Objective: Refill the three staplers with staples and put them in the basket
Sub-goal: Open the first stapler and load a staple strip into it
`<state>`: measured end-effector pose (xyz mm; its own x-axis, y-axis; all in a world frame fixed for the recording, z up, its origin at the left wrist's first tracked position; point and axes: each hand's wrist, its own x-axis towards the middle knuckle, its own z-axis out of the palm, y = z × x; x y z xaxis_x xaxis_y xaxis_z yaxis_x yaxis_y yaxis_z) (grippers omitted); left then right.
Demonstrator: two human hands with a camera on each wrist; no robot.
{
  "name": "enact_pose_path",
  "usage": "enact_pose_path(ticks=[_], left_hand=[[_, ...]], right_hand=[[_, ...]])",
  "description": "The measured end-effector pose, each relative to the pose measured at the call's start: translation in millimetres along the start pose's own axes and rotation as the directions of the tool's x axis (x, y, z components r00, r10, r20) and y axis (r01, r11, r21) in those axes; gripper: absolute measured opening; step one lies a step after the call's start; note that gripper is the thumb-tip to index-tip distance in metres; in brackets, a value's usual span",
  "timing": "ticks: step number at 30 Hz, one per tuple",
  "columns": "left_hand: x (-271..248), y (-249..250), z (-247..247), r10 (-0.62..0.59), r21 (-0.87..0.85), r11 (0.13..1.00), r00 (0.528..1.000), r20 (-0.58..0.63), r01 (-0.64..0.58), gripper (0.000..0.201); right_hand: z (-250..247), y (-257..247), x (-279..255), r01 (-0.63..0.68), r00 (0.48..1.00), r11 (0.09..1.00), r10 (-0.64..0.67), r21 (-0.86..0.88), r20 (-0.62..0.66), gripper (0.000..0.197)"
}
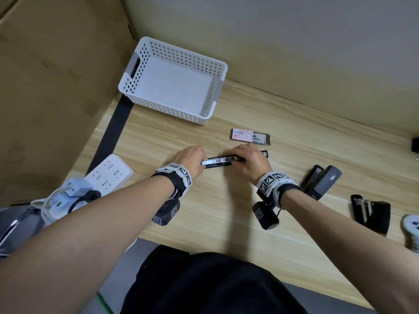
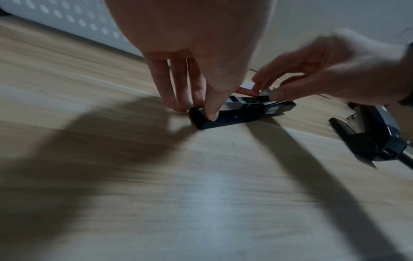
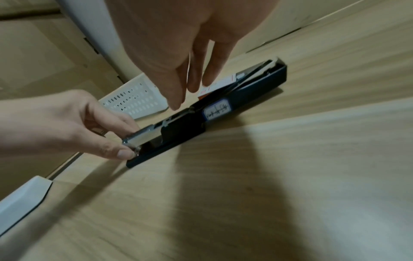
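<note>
The stapler [image 1: 223, 161] I am working on lies flat on the wooden table [image 1: 204, 214], straight in front of me and nearer me than the basket [image 1: 136, 82]. It is black, long and narrow, and swung fully open: the base lies one way, the lid the other, and the bright metal channel for the staples faces up between my hands. My left hand [image 1: 191, 160] pinches the metal front end of that channel between thumb and fingertips and steadies it. My right hand [image 1: 249, 163] hovers over the hinge end with its fingers extended and apart, thumb and forefinger drawn close; whether a strip of staples sits between them I cannot tell.

I judge I am early in the job. This first stapler is open and not yet closed, and nothing lies in the basket. The box of staples [image 1: 250, 137] sits just beyond my right hand, its tray slid partly out. Two more staplers wait to my right: one [image 1: 322, 181] near my right wrist, another [image 1: 370, 211] farther out near the table's edge, both black and both lying open. So I still have to load and close all three and carry each to the basket.
</note>
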<state>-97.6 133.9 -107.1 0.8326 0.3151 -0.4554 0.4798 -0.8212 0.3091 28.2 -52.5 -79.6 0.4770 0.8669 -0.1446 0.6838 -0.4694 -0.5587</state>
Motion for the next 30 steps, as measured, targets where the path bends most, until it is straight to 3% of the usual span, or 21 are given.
enact_pose_path(ticks=[5, 9, 16, 20, 24, 30], left_hand=[[2.5, -0.5, -4.0, 0.028, 0.025, 0.999, 1.0, 0.011, -0.028, 0.011], [5.5, -0.6, -4.4, 0.049, 0.048, 0.998, 0.999, 0.014, -0.05, 0.01], [9.9, -3.4, -2.4, 0.05, 0.042, 0.998, 0.998, 0.03, -0.051, 0.013], [11.3, -2.6, -2.9, 0.059, 0.057, 0.997, 0.998, 0.034, -0.061, 0.009], [10.3, -1.8, -5.5, 0.068, 0.057, 0.996, 0.997, 0.046, -0.071, 0.006], [10.0, 2.2, -11.1, 0.083, 0.074, 0.993, 0.994, 0.072, -0.089, 0.019]], right_hand=[[-8.1, -5.9, -10.1, 0.018, 0.993, 1.0, -0.019, 0.004, 0.118, 0.058], [-0.2, -11.1, -6.3, 0.002, 0.977, 1.0, 0.001, -0.013, 0.213, 0.057], [11.8, -19.1, -0.1, -0.007, 0.98, 1.0, 0.008, -0.006, 0.199, 0.054], [4.7, -16.8, -2.9, 0.0, 0.991, 1.0, -0.004, 0.03, 0.137, 0.04], [-8.3, -3.6, -13.4, -0.118, 0.993, 0.993, 0.119, 0.03, -0.017, 0.03], [-16.5, 45.0, -48.1, -0.358, 0.924, 0.921, 0.373, -0.153, 0.085, 0.05]])
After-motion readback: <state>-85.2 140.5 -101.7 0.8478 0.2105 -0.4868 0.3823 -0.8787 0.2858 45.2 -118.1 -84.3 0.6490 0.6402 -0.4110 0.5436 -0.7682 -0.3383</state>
